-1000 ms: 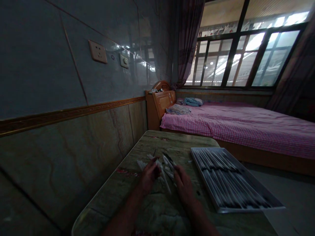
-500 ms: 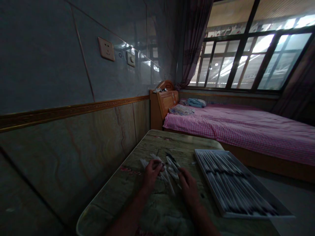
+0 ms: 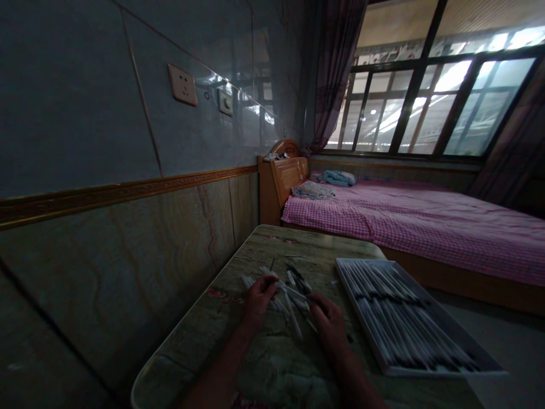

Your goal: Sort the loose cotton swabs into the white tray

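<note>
A slim whitish pen [image 3: 294, 293] spans the gap between my two hands over the table. My left hand [image 3: 260, 296] pinches its far left end, and my right hand [image 3: 327, 316] has closed fingers on the other end. Loose translucent white pen barrels [image 3: 293, 321] lie under and around my left hand. Just beyond my right hand is a small heap of black slim pieces [image 3: 298, 277], too dim to make out fully. To the right stands a shallow white tray [image 3: 369, 335] filled with rows of thin white pens [image 3: 409, 324] with black ends.
The table [image 3: 191, 352] has a marbled green top with rounded corners. A tiled wall [image 3: 187, 244] runs along its left. Behind it is a bed [image 3: 383, 218] with a pink checked sheet and a wooden headboard [image 3: 289, 176]. A small black piece [image 3: 349, 338] lies near the tray.
My hands now hold the pen stretched between them; before, my right hand was a little higher, over the black pieces, and the pen did not bridge both hands. The tray stays put.
</note>
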A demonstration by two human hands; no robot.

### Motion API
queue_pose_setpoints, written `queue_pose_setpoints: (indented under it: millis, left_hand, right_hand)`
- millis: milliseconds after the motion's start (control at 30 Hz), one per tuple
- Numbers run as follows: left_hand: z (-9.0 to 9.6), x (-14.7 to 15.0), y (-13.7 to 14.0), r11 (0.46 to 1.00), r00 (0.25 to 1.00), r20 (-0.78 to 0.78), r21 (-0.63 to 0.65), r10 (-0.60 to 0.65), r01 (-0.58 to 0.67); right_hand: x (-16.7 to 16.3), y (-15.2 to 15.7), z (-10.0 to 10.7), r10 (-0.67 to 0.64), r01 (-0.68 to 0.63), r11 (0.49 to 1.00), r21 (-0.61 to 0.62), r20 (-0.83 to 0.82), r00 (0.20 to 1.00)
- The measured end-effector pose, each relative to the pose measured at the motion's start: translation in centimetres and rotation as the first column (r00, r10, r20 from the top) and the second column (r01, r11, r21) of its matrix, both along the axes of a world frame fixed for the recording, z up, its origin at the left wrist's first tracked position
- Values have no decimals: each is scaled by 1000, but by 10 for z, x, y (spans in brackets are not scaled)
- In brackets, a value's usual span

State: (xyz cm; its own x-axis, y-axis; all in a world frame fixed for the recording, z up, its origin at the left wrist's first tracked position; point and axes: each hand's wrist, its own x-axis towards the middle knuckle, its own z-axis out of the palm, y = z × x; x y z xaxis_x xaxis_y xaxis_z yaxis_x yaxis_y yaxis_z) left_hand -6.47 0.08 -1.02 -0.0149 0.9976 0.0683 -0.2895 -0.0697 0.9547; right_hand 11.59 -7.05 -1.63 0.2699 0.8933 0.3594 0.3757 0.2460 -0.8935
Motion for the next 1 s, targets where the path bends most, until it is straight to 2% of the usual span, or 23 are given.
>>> queue_pose_setpoints:
  millis: [233,467,533,633,733,833,900,1000]
  left_hand:
    - [1,-4,4,1000,998,-57,23,-20,21]
    - [3,-5,2,995,975,-218,77,-37,55]
    - [3,-3,1,998,984,-175,64,-14,25]
    - [3,1,-2,999,1000,-24,-35,15,-16]
    - [4,4,-5,990,987,159,-143,6,17]
    - [7,6,-9,984,956,292,-163,-24,74]
    - [8,7,-10,983,949,313,-162,-29,84]
    - [9,8,-11,988,959,280,-135,-31,72]
  right_hand:
    - [1,-1,4,-9,10,1000,-9,51,999]
    - [3,-2,4,-9,2,999,38,176,984]
    - [4,-2,4,20,-31,998,51,201,979]
    - [2,-3,4,48,-66,995,76,218,975]
    - [-2,-4,3,78,-105,991,79,293,953]
    - [-5,-4,1,105,-140,988,61,396,912]
    - [-6,-5,-1,93,-126,990,56,398,913]
    - [-12,-4,-4,55,-68,997,33,304,951]
